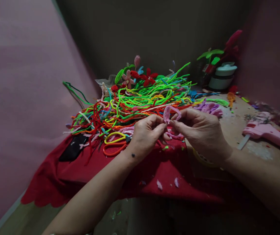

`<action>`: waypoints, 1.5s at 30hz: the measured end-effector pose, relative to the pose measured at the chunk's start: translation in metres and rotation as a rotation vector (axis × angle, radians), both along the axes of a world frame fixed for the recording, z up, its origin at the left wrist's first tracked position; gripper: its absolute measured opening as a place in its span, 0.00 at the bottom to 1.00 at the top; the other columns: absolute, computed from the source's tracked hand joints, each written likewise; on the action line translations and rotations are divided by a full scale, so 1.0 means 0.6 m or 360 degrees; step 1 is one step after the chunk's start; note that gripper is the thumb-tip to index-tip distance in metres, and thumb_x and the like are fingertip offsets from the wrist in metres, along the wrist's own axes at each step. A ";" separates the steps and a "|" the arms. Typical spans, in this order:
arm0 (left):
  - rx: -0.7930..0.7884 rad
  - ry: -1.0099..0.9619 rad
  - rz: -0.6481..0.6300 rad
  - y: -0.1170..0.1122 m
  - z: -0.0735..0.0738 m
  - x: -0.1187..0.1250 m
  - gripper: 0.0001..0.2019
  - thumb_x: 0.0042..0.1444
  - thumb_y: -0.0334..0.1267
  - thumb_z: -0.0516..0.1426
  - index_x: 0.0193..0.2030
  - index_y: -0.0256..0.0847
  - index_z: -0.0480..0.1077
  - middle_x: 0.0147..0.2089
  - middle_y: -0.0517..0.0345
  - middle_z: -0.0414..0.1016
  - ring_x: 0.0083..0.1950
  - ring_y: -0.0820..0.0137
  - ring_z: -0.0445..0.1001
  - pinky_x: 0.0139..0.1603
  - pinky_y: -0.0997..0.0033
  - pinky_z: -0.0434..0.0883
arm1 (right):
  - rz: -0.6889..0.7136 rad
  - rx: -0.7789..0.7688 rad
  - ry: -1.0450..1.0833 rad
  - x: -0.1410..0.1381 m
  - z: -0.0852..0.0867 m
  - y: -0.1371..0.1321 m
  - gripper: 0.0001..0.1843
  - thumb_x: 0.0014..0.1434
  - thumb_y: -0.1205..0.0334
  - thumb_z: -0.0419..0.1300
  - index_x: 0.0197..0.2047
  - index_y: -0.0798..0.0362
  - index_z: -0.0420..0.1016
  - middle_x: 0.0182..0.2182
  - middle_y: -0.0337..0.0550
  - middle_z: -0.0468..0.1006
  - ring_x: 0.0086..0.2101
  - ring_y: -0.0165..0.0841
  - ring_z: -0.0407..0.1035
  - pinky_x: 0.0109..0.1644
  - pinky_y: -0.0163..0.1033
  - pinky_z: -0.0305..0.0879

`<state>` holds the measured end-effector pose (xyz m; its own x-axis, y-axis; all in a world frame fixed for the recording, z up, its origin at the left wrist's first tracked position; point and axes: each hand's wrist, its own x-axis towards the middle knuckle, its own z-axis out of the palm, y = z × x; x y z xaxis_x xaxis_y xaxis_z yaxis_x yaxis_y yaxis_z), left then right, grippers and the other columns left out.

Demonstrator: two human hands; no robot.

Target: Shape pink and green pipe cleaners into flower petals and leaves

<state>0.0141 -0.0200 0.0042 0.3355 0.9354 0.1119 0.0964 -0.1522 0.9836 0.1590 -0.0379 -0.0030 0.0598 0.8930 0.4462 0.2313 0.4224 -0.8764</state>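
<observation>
Apparently, a shaping step is in hand: a looped piece of pink fuzzy wire (167,115) is being bent or twisted at its base. It is held between both hands, over the red cloth (86,173) at the front of the table. The left hand's (146,133) thumb and forefinger are closed on its lower end; by the right hand's (199,130) curled fingers, drawn nearly together, its other side is pinched. For the next move, a firm grip at the base seems called for, so that the loops are not crushed.

Counted are one pair of scissors with yellow and red handles (115,142), one pink glue gun (268,132), one flat black phone-like object (72,148), one pale lidded jar (221,78) and one open five-petalled red flower (149,78). The tangled multicoloured fuzzy stems (152,94) cannot be counted.
</observation>
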 end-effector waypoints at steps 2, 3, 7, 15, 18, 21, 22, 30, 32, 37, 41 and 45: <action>0.0020 -0.0003 0.0008 0.001 -0.002 0.000 0.04 0.51 0.34 0.56 0.33 0.35 0.68 0.22 0.61 0.72 0.20 0.74 0.72 0.23 0.75 0.71 | -0.0054 0.0013 -0.0137 0.001 -0.002 0.000 0.05 0.50 0.63 0.60 0.29 0.56 0.72 0.23 0.39 0.73 0.23 0.28 0.65 0.26 0.34 0.63; 0.0033 0.0000 0.0014 0.002 -0.004 0.000 0.04 0.51 0.34 0.56 0.33 0.35 0.68 0.21 0.61 0.71 0.20 0.74 0.72 0.23 0.75 0.71 | -0.0068 0.0006 -0.0182 0.002 -0.002 -0.001 0.05 0.51 0.63 0.60 0.28 0.56 0.72 0.23 0.39 0.73 0.23 0.28 0.65 0.26 0.33 0.63; 0.0159 0.0012 0.0065 0.004 -0.015 -0.002 0.05 0.51 0.36 0.55 0.35 0.37 0.68 0.23 0.62 0.72 0.22 0.74 0.73 0.23 0.76 0.71 | -0.0023 -0.0091 -0.0155 0.003 0.002 -0.001 0.06 0.51 0.63 0.59 0.27 0.57 0.72 0.21 0.39 0.72 0.22 0.27 0.64 0.25 0.32 0.61; 0.0069 -0.0101 0.0040 0.000 -0.011 0.002 0.05 0.50 0.34 0.56 0.34 0.36 0.68 0.23 0.61 0.73 0.23 0.72 0.74 0.25 0.73 0.73 | 0.0133 -0.0300 -0.0047 0.003 0.010 -0.001 0.07 0.50 0.62 0.60 0.26 0.57 0.72 0.21 0.40 0.73 0.22 0.26 0.63 0.24 0.31 0.59; -0.0113 -0.0228 -0.0051 -0.001 -0.003 0.002 0.06 0.50 0.33 0.56 0.35 0.34 0.68 0.21 0.59 0.73 0.22 0.70 0.74 0.24 0.71 0.74 | 0.0204 -0.0405 0.0061 0.006 0.006 0.002 0.10 0.49 0.59 0.61 0.25 0.58 0.73 0.21 0.40 0.72 0.21 0.25 0.62 0.23 0.31 0.58; -0.0230 -0.0334 -0.0127 0.002 -0.001 0.000 0.07 0.49 0.32 0.56 0.35 0.33 0.68 0.21 0.59 0.73 0.23 0.69 0.75 0.25 0.69 0.74 | 0.0351 -0.0488 0.0268 0.009 -0.002 0.009 0.12 0.48 0.55 0.62 0.27 0.57 0.72 0.22 0.39 0.71 0.21 0.25 0.64 0.24 0.31 0.60; -0.0251 -0.0364 -0.0142 0.004 -0.001 -0.001 0.07 0.48 0.32 0.57 0.35 0.33 0.68 0.22 0.59 0.74 0.23 0.68 0.75 0.26 0.68 0.74 | 0.0393 -0.0502 0.0321 0.011 -0.004 0.012 0.13 0.47 0.55 0.63 0.27 0.57 0.72 0.22 0.39 0.71 0.22 0.26 0.64 0.24 0.32 0.61; -0.0189 -0.0113 -0.0106 0.001 0.006 0.003 0.04 0.49 0.31 0.55 0.33 0.32 0.67 0.24 0.56 0.75 0.19 0.73 0.73 0.21 0.75 0.70 | 0.0507 -0.0535 0.0614 0.011 -0.013 0.023 0.15 0.44 0.58 0.66 0.35 0.54 0.71 0.24 0.37 0.71 0.23 0.26 0.66 0.26 0.33 0.62; -0.0185 -0.0019 -0.0132 -0.003 0.007 0.005 0.03 0.50 0.29 0.53 0.32 0.33 0.66 0.23 0.57 0.74 0.19 0.74 0.72 0.21 0.77 0.69 | 0.0562 -0.0570 0.0602 0.012 -0.013 0.024 0.14 0.46 0.57 0.65 0.35 0.55 0.72 0.23 0.37 0.71 0.23 0.26 0.66 0.26 0.33 0.62; -0.0259 0.0027 -0.0223 -0.005 0.007 0.003 0.01 0.50 0.29 0.52 0.31 0.35 0.63 0.18 0.61 0.70 0.15 0.77 0.67 0.17 0.79 0.64 | 0.0495 -0.0635 0.0598 0.012 -0.014 0.025 0.10 0.46 0.58 0.65 0.26 0.55 0.71 0.23 0.38 0.73 0.23 0.26 0.67 0.28 0.33 0.64; -0.0250 -0.0166 -0.0165 0.002 0.006 -0.005 0.10 0.46 0.29 0.56 0.37 0.37 0.62 0.18 0.65 0.68 0.15 0.76 0.66 0.13 0.80 0.61 | 0.0544 -0.0730 0.0867 0.008 -0.009 0.023 0.11 0.42 0.62 0.68 0.30 0.54 0.72 0.22 0.36 0.72 0.23 0.27 0.68 0.30 0.35 0.67; -0.0294 -0.0279 -0.0175 0.007 0.004 -0.009 0.15 0.44 0.28 0.56 0.41 0.40 0.61 0.22 0.66 0.68 0.15 0.77 0.65 0.12 0.81 0.59 | 0.0571 -0.0743 0.0976 0.004 -0.009 0.020 0.12 0.40 0.66 0.68 0.30 0.55 0.72 0.22 0.35 0.70 0.25 0.27 0.69 0.33 0.37 0.69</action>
